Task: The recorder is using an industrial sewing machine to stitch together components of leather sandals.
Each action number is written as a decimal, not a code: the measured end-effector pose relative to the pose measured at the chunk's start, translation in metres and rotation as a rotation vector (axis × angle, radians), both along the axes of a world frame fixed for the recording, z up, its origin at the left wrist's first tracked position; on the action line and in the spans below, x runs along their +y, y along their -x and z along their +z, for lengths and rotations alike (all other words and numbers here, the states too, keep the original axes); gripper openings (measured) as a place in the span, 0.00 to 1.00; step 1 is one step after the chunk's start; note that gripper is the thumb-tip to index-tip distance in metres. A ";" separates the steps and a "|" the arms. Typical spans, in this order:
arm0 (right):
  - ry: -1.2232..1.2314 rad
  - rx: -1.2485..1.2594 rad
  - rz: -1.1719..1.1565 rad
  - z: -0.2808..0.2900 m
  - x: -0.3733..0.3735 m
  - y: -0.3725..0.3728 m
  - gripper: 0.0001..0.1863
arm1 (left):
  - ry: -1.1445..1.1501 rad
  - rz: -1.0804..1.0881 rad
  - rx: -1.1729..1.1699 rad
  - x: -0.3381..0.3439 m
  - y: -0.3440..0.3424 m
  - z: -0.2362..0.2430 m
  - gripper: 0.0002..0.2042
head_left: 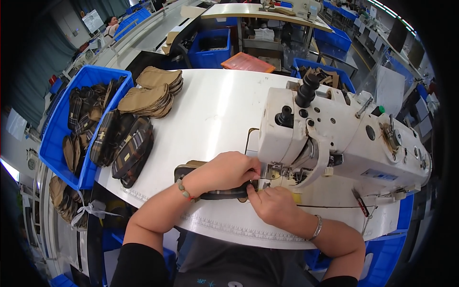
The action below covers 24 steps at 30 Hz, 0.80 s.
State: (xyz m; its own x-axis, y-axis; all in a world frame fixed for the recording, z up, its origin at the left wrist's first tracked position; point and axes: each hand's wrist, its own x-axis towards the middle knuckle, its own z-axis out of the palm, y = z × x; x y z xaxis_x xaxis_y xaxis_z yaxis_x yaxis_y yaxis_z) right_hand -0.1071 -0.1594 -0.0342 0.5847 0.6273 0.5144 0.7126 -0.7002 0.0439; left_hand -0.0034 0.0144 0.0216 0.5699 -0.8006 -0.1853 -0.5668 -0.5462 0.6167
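Observation:
A white industrial sewing machine (296, 129) stands on the right half of the worktable. A dark fabric piece with tan panels (189, 167) lies left of its needle area. My left hand (229, 170) reaches over this piece, fingertips pinched beside the presser foot on something too small to make out, partly hidden by the hand. My right hand (272, 205) is curled at the piece's right end, index finger and thumb gripping its dark edge just before the needle. My left wrist has a bead bracelet, my right a metal band.
A blue bin (51, 143) of plaid pouches is at left, with more pouches (131, 153) and tan piece stacks (146, 100) beside it on the white table (210, 105). Small snips (361, 201) lie right. Behind are an orange tray (246, 61), blue bins and another person (111, 27).

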 end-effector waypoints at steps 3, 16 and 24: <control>-0.015 0.024 0.006 0.001 0.001 -0.001 0.18 | -0.019 -0.029 -0.086 0.005 0.004 0.002 0.07; 0.126 -0.131 -0.036 0.003 0.001 0.006 0.11 | -0.015 0.028 -0.176 -0.002 0.011 -0.010 0.04; 0.135 -0.102 -0.083 0.007 0.002 0.008 0.11 | -0.001 0.080 -0.116 -0.004 0.007 -0.008 0.05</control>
State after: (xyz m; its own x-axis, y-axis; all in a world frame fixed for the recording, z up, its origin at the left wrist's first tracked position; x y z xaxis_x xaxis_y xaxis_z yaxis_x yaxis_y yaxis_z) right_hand -0.1149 -0.1572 -0.0272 0.5868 0.6464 0.4877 0.6396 -0.7394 0.2105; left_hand -0.0104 0.0104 0.0134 0.6497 -0.7514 -0.1153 -0.5886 -0.5932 0.5492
